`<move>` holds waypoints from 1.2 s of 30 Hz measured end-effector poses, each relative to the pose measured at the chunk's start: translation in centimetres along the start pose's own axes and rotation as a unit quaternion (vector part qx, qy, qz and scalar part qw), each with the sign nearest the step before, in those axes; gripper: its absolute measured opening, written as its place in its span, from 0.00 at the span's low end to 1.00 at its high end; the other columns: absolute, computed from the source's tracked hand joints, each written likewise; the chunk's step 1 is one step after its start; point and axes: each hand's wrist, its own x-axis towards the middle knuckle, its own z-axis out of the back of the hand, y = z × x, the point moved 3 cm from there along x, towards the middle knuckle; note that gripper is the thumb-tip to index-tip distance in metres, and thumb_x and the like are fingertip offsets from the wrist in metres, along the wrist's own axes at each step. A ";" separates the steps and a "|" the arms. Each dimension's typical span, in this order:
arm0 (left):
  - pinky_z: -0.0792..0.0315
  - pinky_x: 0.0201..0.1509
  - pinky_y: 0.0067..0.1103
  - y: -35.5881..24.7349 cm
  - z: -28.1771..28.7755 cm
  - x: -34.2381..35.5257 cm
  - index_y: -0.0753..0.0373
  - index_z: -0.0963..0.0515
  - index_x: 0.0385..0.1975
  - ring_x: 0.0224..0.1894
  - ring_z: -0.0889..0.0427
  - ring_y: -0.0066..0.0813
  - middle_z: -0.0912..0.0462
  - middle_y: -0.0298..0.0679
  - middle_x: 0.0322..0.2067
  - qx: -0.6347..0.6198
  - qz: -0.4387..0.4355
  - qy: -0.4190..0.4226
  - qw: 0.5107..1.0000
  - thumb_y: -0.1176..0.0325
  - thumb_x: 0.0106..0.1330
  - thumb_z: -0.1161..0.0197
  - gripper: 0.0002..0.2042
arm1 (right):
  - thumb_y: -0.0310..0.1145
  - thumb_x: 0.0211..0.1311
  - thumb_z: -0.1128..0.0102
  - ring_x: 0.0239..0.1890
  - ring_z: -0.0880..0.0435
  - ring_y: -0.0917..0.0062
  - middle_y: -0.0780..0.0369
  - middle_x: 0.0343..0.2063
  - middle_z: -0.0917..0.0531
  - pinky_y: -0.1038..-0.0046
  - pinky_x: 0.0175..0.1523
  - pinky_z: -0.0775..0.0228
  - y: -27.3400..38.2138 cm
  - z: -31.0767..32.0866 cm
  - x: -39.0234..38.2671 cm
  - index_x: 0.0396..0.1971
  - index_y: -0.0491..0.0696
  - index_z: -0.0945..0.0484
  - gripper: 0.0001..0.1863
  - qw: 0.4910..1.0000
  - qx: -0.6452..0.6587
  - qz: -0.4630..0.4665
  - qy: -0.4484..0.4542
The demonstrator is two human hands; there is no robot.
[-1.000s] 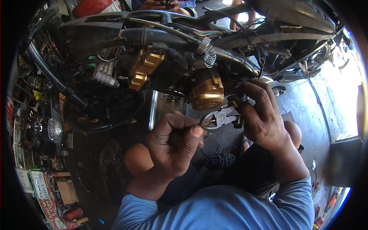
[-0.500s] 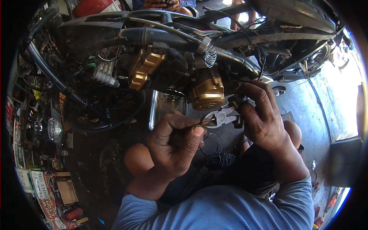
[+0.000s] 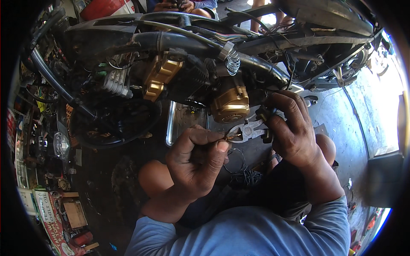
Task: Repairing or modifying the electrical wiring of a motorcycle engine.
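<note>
My left hand (image 3: 192, 162) pinches a small brass-coloured piece (image 3: 234, 137), possibly a wire terminal, between thumb and index finger, at the pliers' jaws. My right hand (image 3: 292, 132) is closed on dark-handled silver pliers (image 3: 247, 130), whose jaws point left, at the small piece. Whether the jaws touch it I cannot tell. Just above the pliers is a gold engine cover (image 3: 229, 106) on a stripped motorbike, with a second gold part (image 3: 162, 74) to its left and a coiled spring (image 3: 232, 62) hanging over it.
A metal tray (image 3: 170, 128) lies under the engine. Loose wire coils (image 3: 246, 177) lie below my hands. Parts and clutter (image 3: 60, 145) fill the left side, with a printed board (image 3: 55, 217). Beyond the frame (image 3: 153, 38) a person's hands (image 3: 183, 6) hold something dark.
My left hand has shifted slightly right, toward the pliers, with the small piece. My right hand has barely moved. The other person's hands moved a little.
</note>
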 end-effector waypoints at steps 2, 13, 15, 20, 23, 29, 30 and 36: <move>0.26 0.29 0.18 0.1 -0.1 0.0 0.68 0.27 0.41 0.25 0.24 0.18 0.27 0.35 0.29 -0.004 0.002 0.001 1.000 0.76 0.71 0.38 0.06 | 0.29 0.39 0.35 0.53 0.21 0.57 0.55 0.51 0.22 0.57 0.53 0.27 -0.1 0.0 0.0 0.31 0.46 0.21 0.13 1.000 0.002 0.002 0.001; 0.25 0.34 0.17 0.0 -0.2 0.7 0.68 0.23 0.41 0.29 0.20 0.18 0.20 0.36 0.28 -0.026 0.086 -0.024 0.996 0.72 0.71 0.35 0.07 | 0.24 0.38 0.36 0.53 0.20 0.58 0.56 0.50 0.21 0.58 0.54 0.26 -0.2 0.2 -0.1 0.33 0.46 0.22 0.15 1.000 0.011 -0.010 0.018; 0.25 0.37 0.13 -0.1 0.0 1.0 0.69 0.23 0.43 0.32 0.19 0.14 0.19 0.34 0.32 -0.006 0.055 0.006 0.998 0.75 0.72 0.37 0.06 | 0.23 0.38 0.37 0.53 0.21 0.59 0.56 0.51 0.21 0.59 0.55 0.26 -0.2 0.1 -0.1 0.34 0.46 0.22 0.16 0.999 0.015 -0.027 0.044; 0.25 0.38 0.14 0.0 1.1 1.2 0.69 0.22 0.42 0.32 0.20 0.15 0.18 0.36 0.32 0.039 0.020 0.027 0.999 0.74 0.71 0.36 0.06 | 0.20 0.39 0.39 0.54 0.21 0.57 0.55 0.52 0.22 0.59 0.56 0.26 -0.3 -0.5 0.1 0.34 0.45 0.22 0.16 0.997 0.034 -0.024 0.058; 0.24 0.39 0.15 0.4 1.0 1.3 0.68 0.22 0.41 0.32 0.19 0.16 0.16 0.36 0.33 -0.011 0.056 -0.008 0.998 0.72 0.70 0.35 0.06 | 0.18 0.40 0.40 0.54 0.21 0.54 0.53 0.53 0.23 0.58 0.57 0.26 -0.3 -0.8 0.0 0.35 0.44 0.22 0.17 0.992 0.091 -0.056 0.068; 0.22 0.41 0.16 1.1 1.5 1.5 0.67 0.21 0.42 0.34 0.17 0.17 0.15 0.35 0.32 -0.122 0.110 -0.029 0.986 0.71 0.71 0.34 0.07 | 0.17 0.39 0.39 0.54 0.22 0.52 0.51 0.54 0.24 0.58 0.58 0.26 0.4 -0.8 0.0 0.37 0.42 0.21 0.18 0.985 0.136 -0.075 0.079; 0.22 0.41 0.16 1.2 1.5 1.5 0.67 0.21 0.42 0.34 0.17 0.17 0.15 0.35 0.32 -0.134 0.114 -0.023 0.984 0.72 0.70 0.34 0.07 | 0.18 0.39 0.39 0.54 0.22 0.52 0.50 0.54 0.24 0.58 0.57 0.26 0.6 -0.7 0.0 0.37 0.42 0.21 0.18 0.985 0.137 -0.073 0.078; 0.25 0.39 0.16 0.9 1.2 1.5 0.68 0.23 0.39 0.31 0.19 0.18 0.17 0.36 0.30 -0.046 0.104 -0.057 0.992 0.73 0.69 0.35 0.06 | 0.17 0.38 0.40 0.51 0.22 0.53 0.51 0.53 0.24 0.58 0.56 0.26 1.0 -0.6 0.1 0.37 0.40 0.21 0.19 0.983 0.151 -0.071 0.075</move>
